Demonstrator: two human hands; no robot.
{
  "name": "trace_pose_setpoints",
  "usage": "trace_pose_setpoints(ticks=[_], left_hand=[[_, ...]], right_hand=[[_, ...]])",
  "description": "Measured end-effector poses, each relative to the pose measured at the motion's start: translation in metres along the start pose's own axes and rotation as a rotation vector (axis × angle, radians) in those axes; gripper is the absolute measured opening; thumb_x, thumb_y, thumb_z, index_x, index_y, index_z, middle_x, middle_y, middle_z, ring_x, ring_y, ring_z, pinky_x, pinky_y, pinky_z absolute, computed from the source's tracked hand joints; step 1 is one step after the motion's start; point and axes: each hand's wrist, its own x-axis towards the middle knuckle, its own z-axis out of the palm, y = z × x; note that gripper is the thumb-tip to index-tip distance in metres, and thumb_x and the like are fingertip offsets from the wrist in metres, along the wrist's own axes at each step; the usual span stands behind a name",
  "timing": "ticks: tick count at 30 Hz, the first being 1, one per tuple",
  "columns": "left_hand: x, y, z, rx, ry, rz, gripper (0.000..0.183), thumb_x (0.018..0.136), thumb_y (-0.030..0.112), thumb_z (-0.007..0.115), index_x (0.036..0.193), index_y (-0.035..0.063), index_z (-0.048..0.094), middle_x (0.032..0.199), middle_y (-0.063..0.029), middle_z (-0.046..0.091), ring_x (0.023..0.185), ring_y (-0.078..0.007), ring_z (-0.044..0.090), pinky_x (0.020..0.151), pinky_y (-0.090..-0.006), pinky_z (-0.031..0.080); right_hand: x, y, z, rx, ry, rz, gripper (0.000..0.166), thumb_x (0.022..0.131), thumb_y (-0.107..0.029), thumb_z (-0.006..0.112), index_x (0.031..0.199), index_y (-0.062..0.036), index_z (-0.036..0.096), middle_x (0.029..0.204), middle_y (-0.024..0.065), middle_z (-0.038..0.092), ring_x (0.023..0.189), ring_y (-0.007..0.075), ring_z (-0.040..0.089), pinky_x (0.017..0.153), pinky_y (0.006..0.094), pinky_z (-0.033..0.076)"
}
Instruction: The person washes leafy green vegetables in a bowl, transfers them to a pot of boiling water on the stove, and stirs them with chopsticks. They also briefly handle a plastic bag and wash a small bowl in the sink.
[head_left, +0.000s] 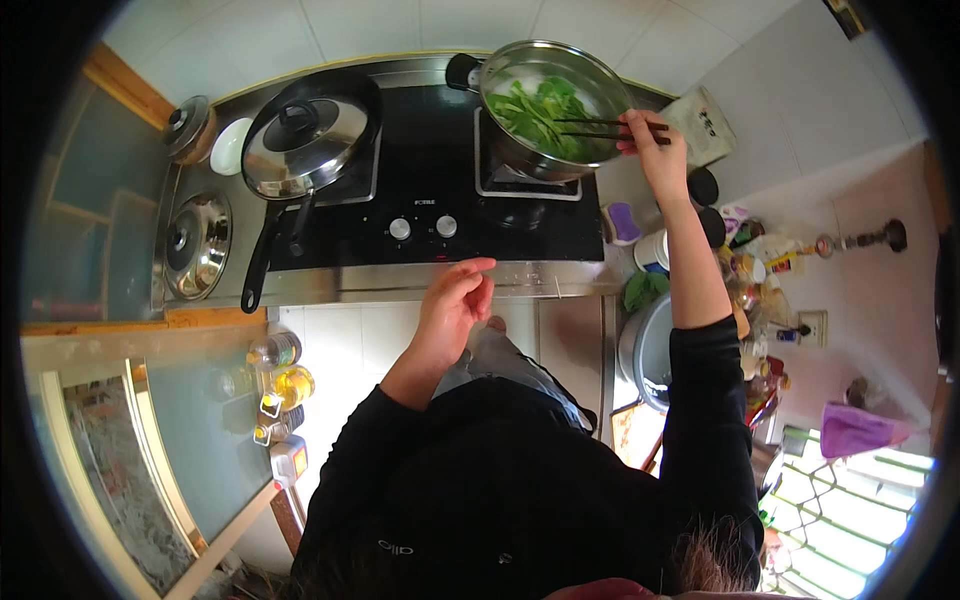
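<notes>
My right hand (654, 141) holds a pair of dark chopsticks (600, 136) over the rim of a stainless steel pot (611, 86). The chopsticks' tips touch green leafy vegetables (540, 112) in whitish liquid inside the pot. The pot stands on the right burner of a black glass gas stove (420, 165). Below the stove's front edge, my left hand (457, 304) holds nothing; its index finger is extended and the other fingers are loosely curled. A black-handled wok (262, 262) under a domed steel lid (307, 142) sits on the left burner.
Left of the stove are a white bowl (231, 146), a lidded pot (191, 131) and a steel lid (199, 244). To the right lie a purple sponge (622, 223), a white tub (652, 250), jars and a grey basin (654, 352). Oil bottles (291, 386) stand at lower left.
</notes>
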Motion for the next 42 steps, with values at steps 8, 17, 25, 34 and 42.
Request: trace_pose_setpoints(ticks=[8, 17, 25, 34, 42], left_hand=[[0.008, 0.006, -0.001, -0.028, 0.191, 0.067, 0.026, 0.089, 0.009, 0.046, 0.111, 0.0009, 0.058, 0.074, -0.0054, 0.051, 0.065, -0.0137, 0.047, 0.061, -0.0274, 0.036], [0.029, 0.011, 0.009, -0.077, 0.204, 0.095, 0.025, 0.088, 0.008, 0.048, 0.110, 0.0017, 0.059, 0.077, -0.0049, 0.054, 0.067, -0.0135, 0.049, 0.063, -0.0271, 0.038], [0.038, 0.011, 0.018, -0.035, 0.165, 0.086, 0.025, 0.088, 0.008, 0.047, 0.110, 0.0030, 0.059, 0.077, -0.0050, 0.054, 0.067, -0.0137, 0.048, 0.062, -0.0275, 0.037], [0.038, 0.008, 0.014, -0.048, 0.176, 0.095, 0.025, 0.088, 0.006, 0.048, 0.110, 0.0007, 0.059, 0.078, -0.0055, 0.055, 0.067, -0.0132, 0.049, 0.062, -0.0268, 0.037], [0.035, 0.002, 0.008, -0.058, 0.215, 0.103, 0.024, 0.088, 0.006, 0.048, 0.108, 0.0006, 0.060, 0.078, -0.0060, 0.055, 0.067, -0.0135, 0.049, 0.062, -0.0271, 0.037]], right_hand=[[0.080, 0.054, 0.032, -0.172, 0.024, -0.079, 0.024, 0.090, -0.021, 0.062, 0.095, 0.0007, 0.069, 0.076, 0.0105, 0.069, 0.062, 0.0140, 0.067, 0.058, 0.0264, 0.052], [0.075, 0.029, 0.010, -0.085, -0.184, 0.126, 0.027, 0.092, -0.022, 0.059, 0.095, 0.0043, 0.068, 0.081, 0.0096, 0.067, 0.061, 0.0140, 0.065, 0.056, 0.0264, 0.053], [0.070, 0.035, 0.010, -0.046, -0.360, 0.159, 0.026, 0.093, -0.021, 0.059, 0.095, 0.0033, 0.068, 0.082, 0.0077, 0.068, 0.062, 0.0130, 0.064, 0.056, 0.0253, 0.053], [0.087, 0.026, 0.039, 0.104, -0.310, -0.005, 0.023, 0.089, -0.020, 0.062, 0.092, 0.0024, 0.069, 0.075, 0.0085, 0.068, 0.062, 0.0137, 0.065, 0.057, 0.0249, 0.052], [0.077, 0.052, 0.028, -0.502, -0.207, -0.143, 0.020, 0.085, -0.019, 0.063, 0.091, -0.0020, 0.071, 0.070, 0.0161, 0.067, 0.061, 0.0235, 0.066, 0.061, 0.0333, 0.051]])
